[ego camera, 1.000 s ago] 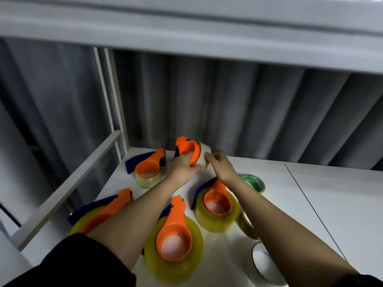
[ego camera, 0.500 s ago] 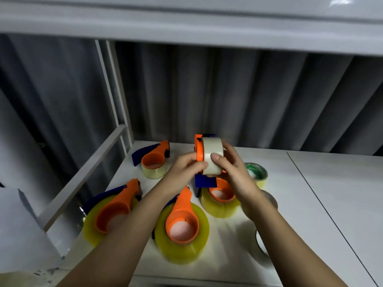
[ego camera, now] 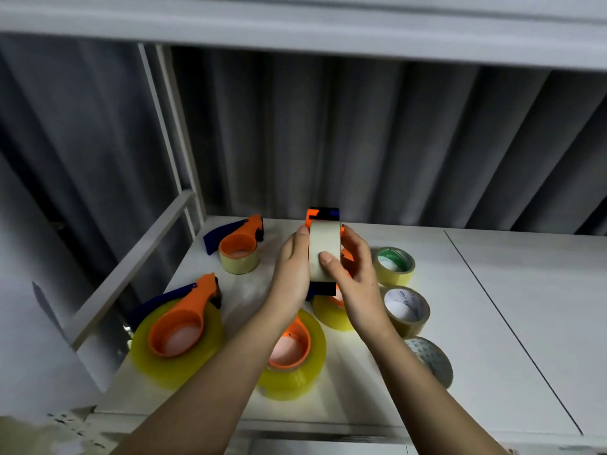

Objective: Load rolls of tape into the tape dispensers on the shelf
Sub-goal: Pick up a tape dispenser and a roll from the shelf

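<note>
Both hands hold one orange and blue tape dispenser (ego camera: 323, 215) upright above the shelf, with a cream tape roll (ego camera: 324, 247) seated in it, edge toward me. My left hand (ego camera: 292, 277) grips the roll's left side. My right hand (ego camera: 353, 274) grips the right side, thumb pressed on the roll's face. Several more orange dispensers lie on the white shelf (ego camera: 476, 323), each loaded with yellowish tape: back left (ego camera: 239, 247), front left (ego camera: 179, 333), front middle (ego camera: 292, 359), and one (ego camera: 331, 313) partly hidden under my hands.
Three loose tape rolls lie in a row right of my hands: one with a green core (ego camera: 394, 264), a tan one (ego camera: 406, 310), a grey-patterned one (ego camera: 432, 359). A white frame rail (ego camera: 131, 267) borders the shelf's left. Another shelf hangs overhead.
The dispenser with the cream roll was lifted off the back of the shelf and turned upright, then raised a little. My right thumb slid onto the roll's face.
</note>
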The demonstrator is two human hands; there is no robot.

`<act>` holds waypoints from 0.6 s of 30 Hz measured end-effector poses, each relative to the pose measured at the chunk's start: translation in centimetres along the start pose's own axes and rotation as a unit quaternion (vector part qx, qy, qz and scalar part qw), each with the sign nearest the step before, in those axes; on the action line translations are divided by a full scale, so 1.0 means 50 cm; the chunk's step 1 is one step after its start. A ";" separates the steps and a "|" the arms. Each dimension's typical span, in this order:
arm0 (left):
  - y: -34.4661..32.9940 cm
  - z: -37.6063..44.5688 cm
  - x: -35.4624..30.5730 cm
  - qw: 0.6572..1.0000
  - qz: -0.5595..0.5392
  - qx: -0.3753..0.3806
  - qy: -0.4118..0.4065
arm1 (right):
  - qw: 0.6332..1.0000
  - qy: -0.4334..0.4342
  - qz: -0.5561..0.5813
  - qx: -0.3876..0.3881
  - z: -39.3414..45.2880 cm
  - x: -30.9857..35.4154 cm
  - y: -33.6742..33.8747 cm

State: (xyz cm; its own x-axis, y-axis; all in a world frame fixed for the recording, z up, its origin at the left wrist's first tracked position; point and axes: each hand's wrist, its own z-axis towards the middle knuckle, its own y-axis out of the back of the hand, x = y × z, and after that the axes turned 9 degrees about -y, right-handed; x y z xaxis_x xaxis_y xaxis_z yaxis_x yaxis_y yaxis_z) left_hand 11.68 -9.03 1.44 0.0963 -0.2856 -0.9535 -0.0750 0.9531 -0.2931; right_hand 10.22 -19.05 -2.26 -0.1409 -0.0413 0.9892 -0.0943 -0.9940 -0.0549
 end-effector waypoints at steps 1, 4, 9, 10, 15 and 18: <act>-0.002 -0.002 0.000 1.000 0.003 0.007 -0.010 | 1.000 -0.003 0.005 -0.004 0.000 -0.001 0.001; -0.006 -0.006 0.001 0.998 0.012 0.025 -0.051 | 1.000 -0.011 0.004 -0.027 0.000 0.002 -0.001; -0.011 -0.010 -0.001 0.997 0.014 0.041 -0.061 | 0.998 -0.010 -0.018 -0.058 -0.002 0.003 -0.001; -0.013 -0.008 0.002 0.997 0.020 0.039 -0.063 | 0.998 -0.008 -0.029 -0.056 -0.003 0.003 -0.001; -0.018 0.003 0.014 0.994 0.063 0.049 -0.077 | 0.999 0.003 -0.017 -0.050 0.005 0.014 0.036; -0.022 0.012 0.020 0.988 0.096 0.071 -0.099 | 0.996 0.017 -0.041 -0.073 0.013 0.027 0.084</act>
State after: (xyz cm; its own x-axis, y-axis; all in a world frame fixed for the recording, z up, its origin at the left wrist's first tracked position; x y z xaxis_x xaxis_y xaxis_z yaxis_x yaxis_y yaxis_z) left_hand 12.46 -10.30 0.83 0.2868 -0.0868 -0.9540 0.0278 0.9962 -0.0823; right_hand 10.25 -23.35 -1.05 -0.1601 0.0462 0.9860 -0.2482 -0.9687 0.0051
